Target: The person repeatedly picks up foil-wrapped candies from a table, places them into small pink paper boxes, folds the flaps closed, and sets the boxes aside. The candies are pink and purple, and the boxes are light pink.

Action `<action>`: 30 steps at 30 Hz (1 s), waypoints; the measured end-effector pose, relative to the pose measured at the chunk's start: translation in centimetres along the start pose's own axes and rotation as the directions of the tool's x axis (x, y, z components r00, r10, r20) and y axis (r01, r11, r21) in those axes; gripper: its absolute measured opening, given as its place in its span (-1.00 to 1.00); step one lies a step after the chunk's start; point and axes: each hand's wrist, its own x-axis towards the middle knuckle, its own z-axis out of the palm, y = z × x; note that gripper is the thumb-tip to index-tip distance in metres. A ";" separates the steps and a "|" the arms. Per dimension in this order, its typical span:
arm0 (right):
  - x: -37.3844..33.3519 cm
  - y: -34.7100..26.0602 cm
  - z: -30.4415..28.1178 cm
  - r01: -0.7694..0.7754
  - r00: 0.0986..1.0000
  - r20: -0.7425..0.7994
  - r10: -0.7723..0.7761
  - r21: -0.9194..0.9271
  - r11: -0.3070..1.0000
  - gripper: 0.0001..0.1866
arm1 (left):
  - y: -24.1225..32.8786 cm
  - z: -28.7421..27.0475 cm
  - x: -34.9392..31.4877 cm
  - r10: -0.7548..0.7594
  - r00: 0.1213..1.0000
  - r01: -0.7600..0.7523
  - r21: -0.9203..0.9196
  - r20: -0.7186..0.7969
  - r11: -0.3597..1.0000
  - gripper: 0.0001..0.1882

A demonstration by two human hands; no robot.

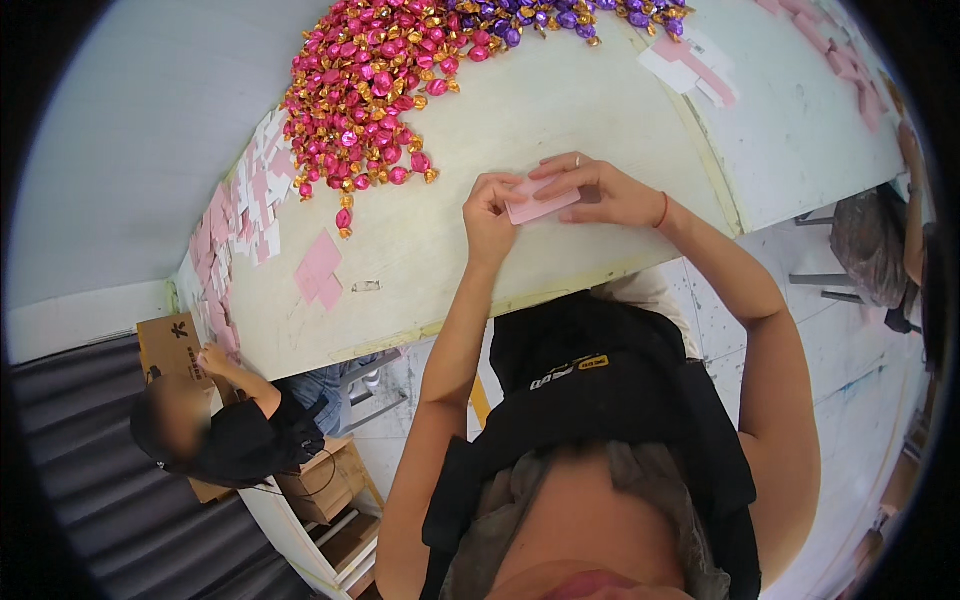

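Both my hands meet over the white table (450,260), holding a small pink paper piece (541,207) between them. It looks folded, but I cannot tell whether it is a flat card or a small box. My left hand (490,212) pinches its left end, fingers curled. Across its top and right end lie the bent fingers of my right hand (608,194), with the thumb at the near edge. Beyond my hands, a large heap of pink-and-gold wrapped candies (370,80) covers the far left, beside purple-and-gold wrapped candies (560,14).
Loose pink paper pieces (318,262) lie to my left. White and pink pieces (262,190) are spread along the left edge, and more papers (690,66) sit far right. A co-worker (240,430) is at the left end near a cardboard box (170,350); another person's arm (912,200) shows at right.
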 end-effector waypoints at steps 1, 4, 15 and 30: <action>-0.1 0.1 -0.1 0.007 1.000 -0.001 -0.007 -0.042 0.999 -0.64 | 0.3 0.0 0.1 -0.043 0.999 0.043 0.010 0.030 0.999 -0.85; -0.3 0.5 -0.1 0.019 0.999 -0.032 -0.023 -0.124 0.992 -0.60 | 0.3 -0.1 0.1 -0.037 0.996 0.038 -0.014 0.077 0.999 -0.86; -0.8 0.2 0.1 -0.085 0.996 -0.025 0.082 -0.140 0.987 -0.58 | 3.1 -0.9 -1.7 0.131 0.982 -0.173 0.346 0.139 0.922 -0.73; -2.0 0.7 -0.1 0.174 0.985 0.059 -0.165 -0.447 0.878 -0.63 | 3.2 -0.9 -2.7 0.266 0.938 -0.343 0.496 0.221 0.798 -0.77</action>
